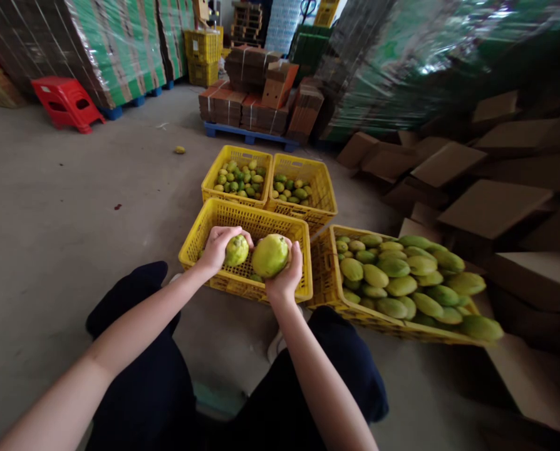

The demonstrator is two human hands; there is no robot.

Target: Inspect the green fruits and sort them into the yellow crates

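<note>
Over a yellow plastic crate point(195, 235) between my knees, each of my hands holds a green-yellow papaya. My left hand point(217, 247) is closed around the smaller papaya point(237, 250), its end facing me. My right hand point(289, 272) grips the larger papaya point(270, 255) from its right side and below. The two fruits are close together but apart. At least one green fruit point(256, 277) lies low in the crate under my hands; the rest of the crate floor is partly hidden by my hands.
To the right stands a crate point(324, 269) heaped with papayas. Two yellow crates point(209, 181) point(329, 194) of smaller fruit stand ahead. Loose cardboard boxes point(496, 207) lie at far right. A red stool point(68, 103), a pallet of flattened cartons point(249, 134) and a stray fruit point(180, 150) are farther off.
</note>
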